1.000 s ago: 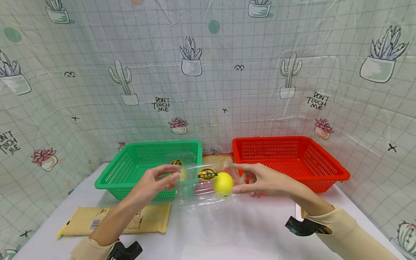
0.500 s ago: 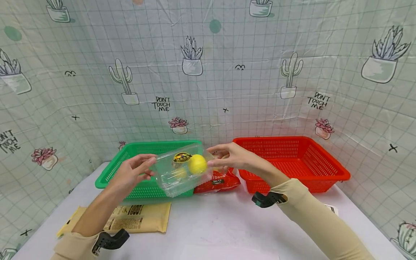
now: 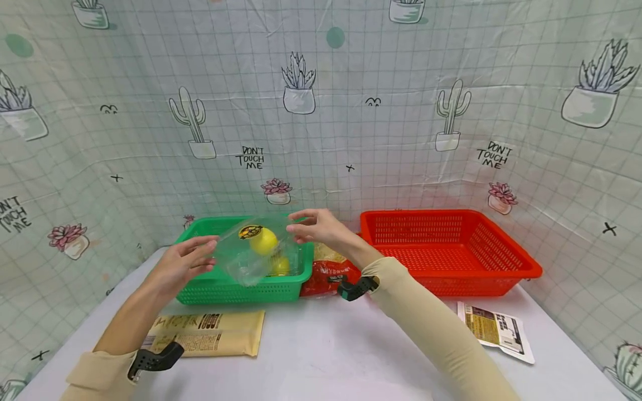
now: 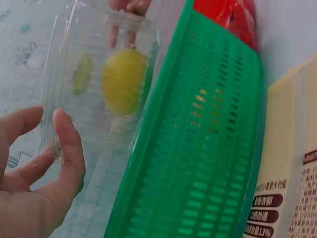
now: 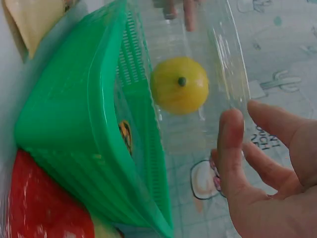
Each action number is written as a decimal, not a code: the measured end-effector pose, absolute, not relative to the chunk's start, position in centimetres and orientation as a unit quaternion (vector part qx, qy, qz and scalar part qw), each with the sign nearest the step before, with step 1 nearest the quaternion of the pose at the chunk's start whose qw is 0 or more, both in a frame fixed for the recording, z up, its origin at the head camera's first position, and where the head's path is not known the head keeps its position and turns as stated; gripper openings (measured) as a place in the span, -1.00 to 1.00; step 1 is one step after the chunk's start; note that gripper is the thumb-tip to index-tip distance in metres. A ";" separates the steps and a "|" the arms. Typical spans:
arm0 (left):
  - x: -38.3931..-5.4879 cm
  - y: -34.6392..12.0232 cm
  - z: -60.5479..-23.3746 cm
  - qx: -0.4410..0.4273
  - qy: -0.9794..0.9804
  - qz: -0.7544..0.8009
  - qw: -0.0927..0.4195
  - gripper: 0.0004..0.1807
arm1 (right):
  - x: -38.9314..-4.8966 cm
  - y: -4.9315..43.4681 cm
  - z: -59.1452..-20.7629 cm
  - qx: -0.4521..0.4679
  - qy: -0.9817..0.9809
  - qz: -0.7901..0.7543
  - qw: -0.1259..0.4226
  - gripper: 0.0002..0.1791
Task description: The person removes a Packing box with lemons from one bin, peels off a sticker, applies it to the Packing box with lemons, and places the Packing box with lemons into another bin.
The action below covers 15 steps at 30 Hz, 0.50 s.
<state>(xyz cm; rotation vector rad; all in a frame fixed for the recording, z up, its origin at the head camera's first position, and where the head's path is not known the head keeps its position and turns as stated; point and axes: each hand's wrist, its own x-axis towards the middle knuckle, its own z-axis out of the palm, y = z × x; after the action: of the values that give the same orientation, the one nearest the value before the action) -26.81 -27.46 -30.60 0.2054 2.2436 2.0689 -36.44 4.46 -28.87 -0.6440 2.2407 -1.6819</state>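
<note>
Between my two hands hangs a clear plastic fruit box (image 3: 232,257) with a black-and-gold label, tilted over the green basket (image 3: 236,293). A round yellow fruit (image 3: 263,242) lies inside it, its dark stem spot facing the right wrist camera. My left hand (image 3: 179,266) pinches the box's left end; in the left wrist view its thumb and fingers meet the rim. My right hand (image 3: 321,228) holds the opposite end, thumb and fingers at the box edge in the right wrist view. Lower in the basket, another yellow fruit (image 3: 281,266) shows, partly hidden behind the held box.
A red basket (image 3: 451,285) stands at the right. Between the baskets lies a red food packet (image 3: 323,278). In front of the green basket is a long beige packet (image 3: 225,334); a white-and-gold packet (image 3: 496,331) lies at the right. A patterned curtain hangs behind.
Both hands have carried the fruit box leftward from between the baskets to over the green basket, tilting it on the way. The white-and-gold packet has come out from behind the right arm.
</note>
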 end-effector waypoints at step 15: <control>-27.0 -29.6 -31.3 0.032 0.746 0.665 0.026 -0.16 | -37.8 -3.6 -30.7 -0.125 0.711 -0.684 0.108 -0.17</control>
<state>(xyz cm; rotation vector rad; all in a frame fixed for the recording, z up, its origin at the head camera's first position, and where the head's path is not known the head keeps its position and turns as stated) -27.03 -29.61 -31.25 0.0976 2.3048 2.0544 -37.81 -3.65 -30.65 -0.3684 2.0910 -2.0111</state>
